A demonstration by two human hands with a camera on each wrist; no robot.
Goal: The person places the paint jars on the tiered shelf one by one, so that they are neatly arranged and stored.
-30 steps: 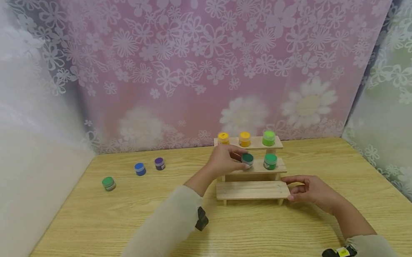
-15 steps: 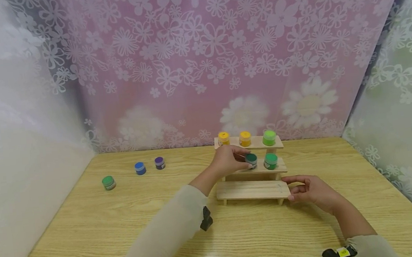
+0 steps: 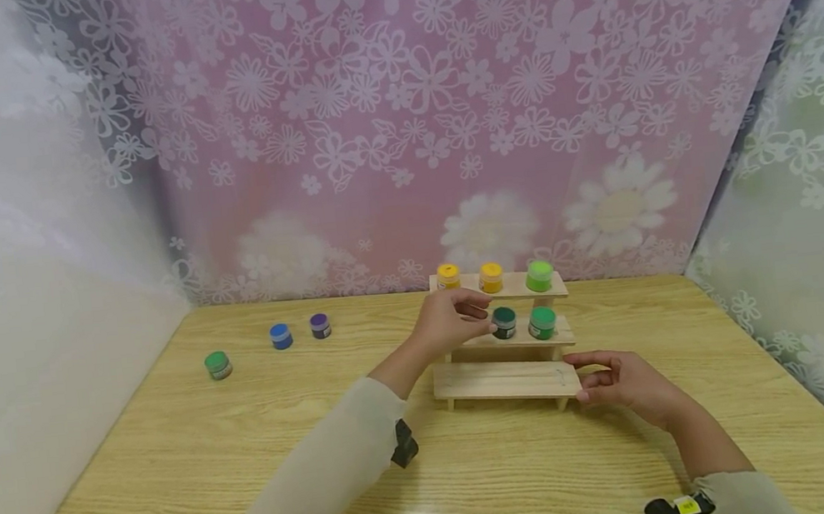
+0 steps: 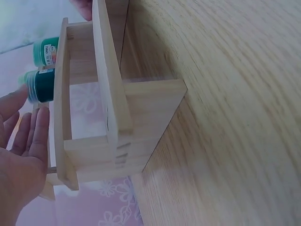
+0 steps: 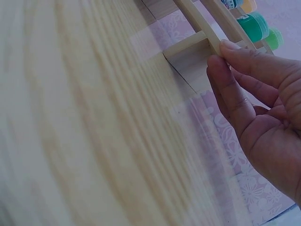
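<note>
A three-tier wooden stand (image 3: 504, 381) stands on the table. My left hand (image 3: 449, 320) is beside the dark green paint jar (image 3: 504, 323) on the middle tier, fingers loosely apart. In the left wrist view the thumb tip (image 4: 19, 96) is right at that jar's lid; I cannot tell whether it touches. A green paint jar (image 3: 542, 323) sits to its right. My right hand (image 3: 624, 381) holds the right end of the lowest tier, and in the right wrist view the thumb (image 5: 230, 44) and a finger pinch the board's end.
On the top tier are two yellow jars (image 3: 490, 278) and a light green jar (image 3: 539, 275). Farther left on the table stand a green jar (image 3: 218, 365), a blue jar (image 3: 280, 336) and a purple jar (image 3: 320, 326). A flowered curtain (image 3: 368, 127) hangs behind.
My left hand slid the dark green jar right, closer to the green one, then let go and drew back slightly left. The right hand has stayed on the stand.
</note>
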